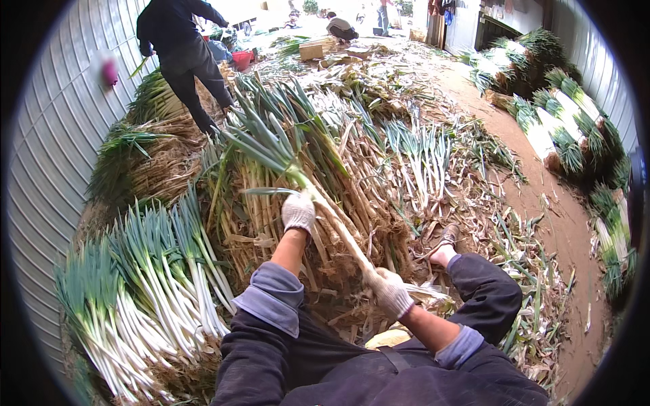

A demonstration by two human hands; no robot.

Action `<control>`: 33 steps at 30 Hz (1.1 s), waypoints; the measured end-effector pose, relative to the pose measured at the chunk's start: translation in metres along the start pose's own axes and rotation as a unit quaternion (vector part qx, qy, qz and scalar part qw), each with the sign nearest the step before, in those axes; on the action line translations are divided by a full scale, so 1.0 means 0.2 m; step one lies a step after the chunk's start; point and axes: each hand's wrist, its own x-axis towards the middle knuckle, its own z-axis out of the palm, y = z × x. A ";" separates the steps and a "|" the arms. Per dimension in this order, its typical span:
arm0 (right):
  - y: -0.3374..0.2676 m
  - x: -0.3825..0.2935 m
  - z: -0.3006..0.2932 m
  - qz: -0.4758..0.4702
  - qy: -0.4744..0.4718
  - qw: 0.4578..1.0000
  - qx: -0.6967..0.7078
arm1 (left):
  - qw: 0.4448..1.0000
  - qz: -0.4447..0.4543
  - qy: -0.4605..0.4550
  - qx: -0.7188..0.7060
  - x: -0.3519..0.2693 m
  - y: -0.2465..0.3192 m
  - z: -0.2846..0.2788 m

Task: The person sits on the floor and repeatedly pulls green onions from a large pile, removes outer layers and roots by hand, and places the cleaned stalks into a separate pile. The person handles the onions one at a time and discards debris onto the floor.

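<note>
A long green onion stalk (332, 213) with brown outer skin lies slantwise before me, its leaves pointing up and left. My right hand (390, 294), in a knitted work glove, is closed round its lower end. At the upper stalk is my left hand (298, 212), gloved as well, touching a thin green leaf; its fingers are partly hidden, so its hold is unclear. Beneath and beyond both hands lies a large heap of unpeeled green onions (254, 188). To the left, white-stemmed green onions (167, 294) lie in a dense row.
Peeled onions (421, 162) lie beyond my bent leg, amid stripped leaves and skins (528, 304). Tied bundles (558, 122) stand along the right wall. A corrugated metal wall (45, 152) bounds the left. A standing person (185, 56) and a crouching person (341, 28) are farther off.
</note>
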 end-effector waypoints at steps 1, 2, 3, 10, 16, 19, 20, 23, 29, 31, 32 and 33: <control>-0.02 0.07 0.01 -0.002 0.021 0.999 -0.038 | 0.973 -0.115 -0.170 -0.109 -0.09 0.10 0.02; -0.04 0.20 0.01 -0.104 0.004 0.986 -0.132 | 0.958 -0.091 -0.239 -0.126 -0.16 0.10 0.02; 0.03 0.38 -0.04 -0.254 0.020 0.949 -0.188 | 0.933 -0.068 -0.322 -0.148 -0.24 0.11 0.06; -0.37 0.55 -0.18 -0.103 0.083 0.974 -0.185 | 0.708 0.083 -0.667 0.218 -0.45 0.17 -0.01; -0.16 0.22 -0.31 -0.035 -0.048 0.998 -0.028 | 0.925 -0.146 -0.240 -0.254 0.10 -0.08 -0.04; -0.02 0.02 -0.40 0.053 -0.070 0.995 -0.043 | 0.752 -0.170 -0.117 -0.626 0.21 -0.08 -0.08; 0.04 0.00 -0.43 0.054 -0.091 0.993 -0.050 | 0.748 -0.170 -0.094 -0.635 0.23 -0.12 -0.10; 0.06 0.02 -0.51 0.010 -0.101 0.956 -0.275 | 0.701 -0.208 -0.123 -0.671 0.24 -0.13 -0.10; -0.33 0.30 -0.16 -0.250 0.031 0.846 -0.470 | 0.724 -0.117 -0.157 -0.661 -0.06 0.17 -0.02; -0.56 0.37 0.04 -0.256 0.043 0.859 -0.442 | 0.725 -0.067 -0.198 -0.656 -0.17 0.21 -0.03; -0.57 0.47 0.07 -0.310 0.041 0.867 -0.387 | 0.696 -0.050 -0.230 -0.679 -0.22 0.26 -0.01; -0.66 0.47 0.16 -0.325 0.025 0.892 -0.313 | 0.669 -0.034 -0.253 -0.698 -0.24 0.26 -0.01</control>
